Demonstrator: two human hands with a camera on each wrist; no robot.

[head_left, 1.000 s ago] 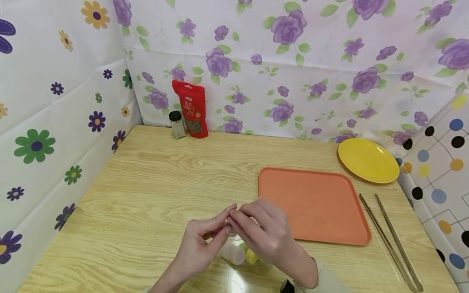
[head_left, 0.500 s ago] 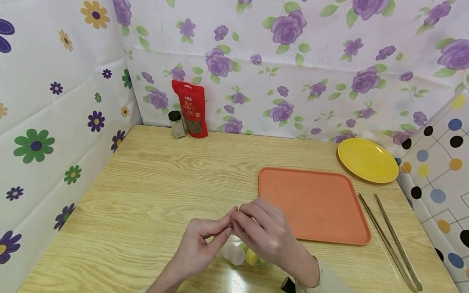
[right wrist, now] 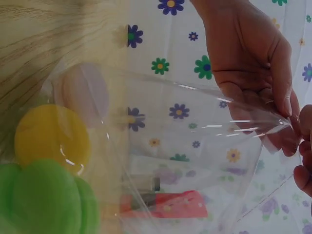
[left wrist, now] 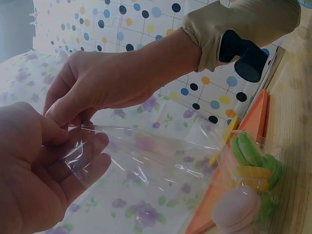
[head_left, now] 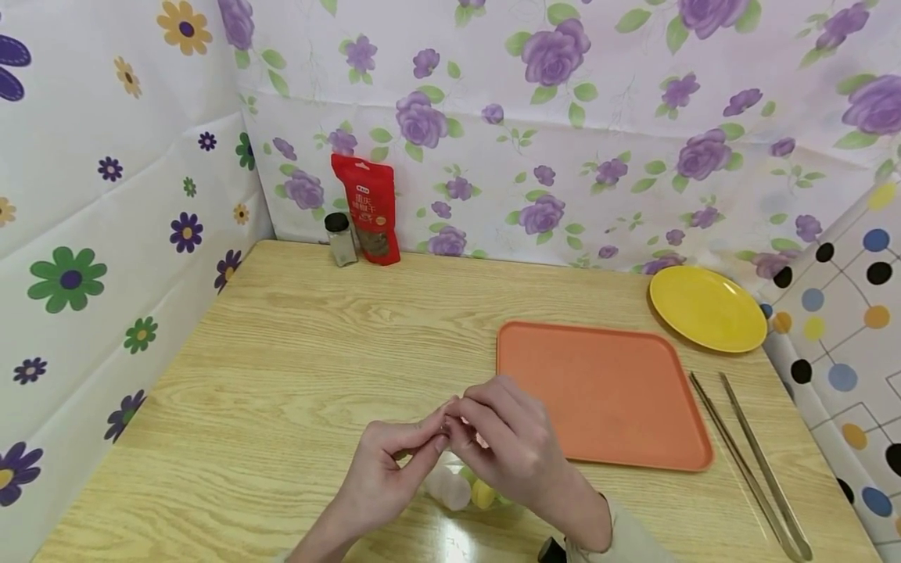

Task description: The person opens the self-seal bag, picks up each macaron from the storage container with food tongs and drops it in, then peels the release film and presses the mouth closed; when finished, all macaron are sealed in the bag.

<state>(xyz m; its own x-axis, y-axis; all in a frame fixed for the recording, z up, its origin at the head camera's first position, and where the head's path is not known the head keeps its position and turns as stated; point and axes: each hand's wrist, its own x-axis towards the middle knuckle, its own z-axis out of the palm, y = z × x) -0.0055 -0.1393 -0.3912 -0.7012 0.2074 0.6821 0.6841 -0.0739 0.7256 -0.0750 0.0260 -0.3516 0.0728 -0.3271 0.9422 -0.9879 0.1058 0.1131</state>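
A clear plastic bag [left wrist: 141,156] stretches down from both hands. In its lower end lie macaron-like rounds: green ones [left wrist: 248,148], a yellow one [right wrist: 51,139] and a pale pinkish-white one [left wrist: 235,207]. My left hand [head_left: 387,469] pinches the gathered top of the bag between thumb and forefinger. Fingertip to fingertip with it, my right hand [head_left: 517,453] pinches the same gathered top from the other side. In the head view the hands hide most of the bag; the pale and yellow rounds [head_left: 483,493] show beneath them.
An orange tray [head_left: 605,399] lies right of the hands, with a yellow plate [head_left: 707,309] behind it. Metal tongs [head_left: 756,461] are at the far right. A black-capped jar [head_left: 341,240] and a red pouch [head_left: 369,209] stand at the back wall.
Both hands stay in nearly the same place on the bag's top. The right fingers have shifted slightly at the pinch, and a gap has opened between the right forefinger and lower fingers.
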